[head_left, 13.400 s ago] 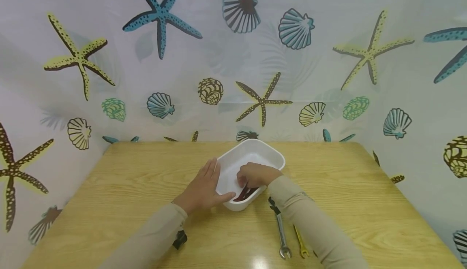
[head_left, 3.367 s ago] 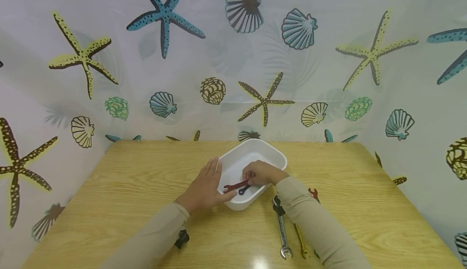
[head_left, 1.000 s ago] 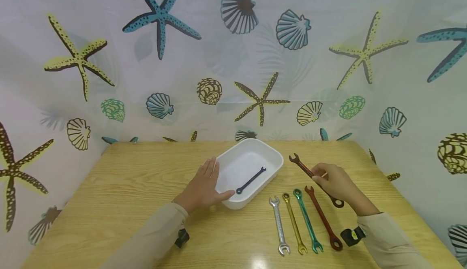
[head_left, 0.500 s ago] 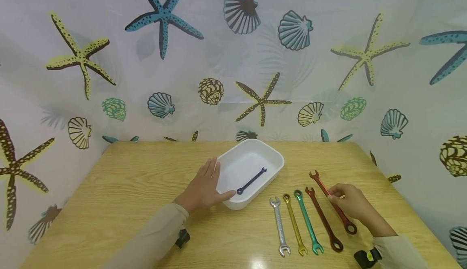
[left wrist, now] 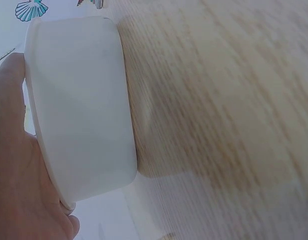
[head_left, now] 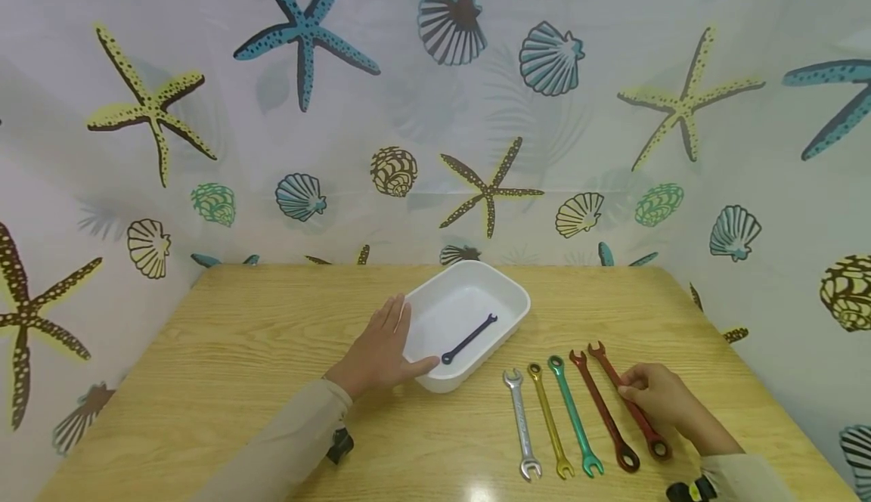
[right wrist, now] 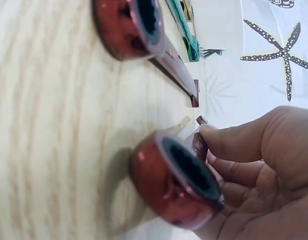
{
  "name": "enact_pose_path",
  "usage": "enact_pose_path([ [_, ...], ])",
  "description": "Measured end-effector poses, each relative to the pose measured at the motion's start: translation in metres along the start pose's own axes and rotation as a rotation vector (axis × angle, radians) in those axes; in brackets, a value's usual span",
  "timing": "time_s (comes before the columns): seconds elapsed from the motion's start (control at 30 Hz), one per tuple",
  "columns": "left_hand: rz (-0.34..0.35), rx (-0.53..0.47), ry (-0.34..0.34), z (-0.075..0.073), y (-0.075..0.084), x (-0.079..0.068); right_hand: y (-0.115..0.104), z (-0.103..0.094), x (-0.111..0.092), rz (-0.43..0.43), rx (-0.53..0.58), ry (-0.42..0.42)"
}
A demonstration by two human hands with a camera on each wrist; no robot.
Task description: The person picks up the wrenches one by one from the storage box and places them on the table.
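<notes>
My left hand (head_left: 381,351), fingers straight, rests along the left rim of a white plastic tub (head_left: 444,382), its thumb over the near corner. Inside the tub lies one dark purple wrench (head_left: 469,338). Over at the right, my right hand (head_left: 663,398) pinches a red wrench (head_left: 642,417) by the middle of its shaft between thumb and fingers. In the right wrist view that wrench's ring end (right wrist: 156,182) points toward the camera, close over the table with a shadow beside it. A second, darker red wrench (head_left: 602,406) lies just left of it, nearly parallel.
Left of the red wrenches, a green wrench (head_left: 574,414), a yellow wrench (head_left: 550,420) and a silver wrench (head_left: 521,422) lie side by side. All are on the wood-grain table (head_left: 272,320). A patterned curtain (head_left: 381,101) stands behind and along both sides.
Wrenches have come out of the tub into a row on the right. Most recently my right hand brought the red wrench right and nearer, lining it up beside the others. The left hand stays put.
</notes>
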State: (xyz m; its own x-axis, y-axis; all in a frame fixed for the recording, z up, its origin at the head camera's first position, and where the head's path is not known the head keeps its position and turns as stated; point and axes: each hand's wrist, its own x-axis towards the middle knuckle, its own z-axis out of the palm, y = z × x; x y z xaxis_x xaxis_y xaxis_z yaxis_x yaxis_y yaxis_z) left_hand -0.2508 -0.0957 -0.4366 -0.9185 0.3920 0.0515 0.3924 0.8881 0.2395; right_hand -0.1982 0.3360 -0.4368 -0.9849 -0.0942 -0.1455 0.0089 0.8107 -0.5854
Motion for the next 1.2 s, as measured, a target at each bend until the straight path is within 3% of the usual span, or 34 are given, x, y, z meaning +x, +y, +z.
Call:
enact_pose_path([
  [0.27,-0.009,0.004,-0.011,0.0,0.0,0.0,0.002,0.001,0.001,0.013,-0.013,0.002],
  [0.83,-0.013,-0.004,-0.013,0.003,-0.001,0.001,-0.006,-0.003,0.0,-0.035,-0.234,0.061],
  [1.2,-0.011,-0.009,-0.019,-0.002,0.001,0.0,-0.008,-0.002,-0.001,-0.013,-0.244,0.05],
])
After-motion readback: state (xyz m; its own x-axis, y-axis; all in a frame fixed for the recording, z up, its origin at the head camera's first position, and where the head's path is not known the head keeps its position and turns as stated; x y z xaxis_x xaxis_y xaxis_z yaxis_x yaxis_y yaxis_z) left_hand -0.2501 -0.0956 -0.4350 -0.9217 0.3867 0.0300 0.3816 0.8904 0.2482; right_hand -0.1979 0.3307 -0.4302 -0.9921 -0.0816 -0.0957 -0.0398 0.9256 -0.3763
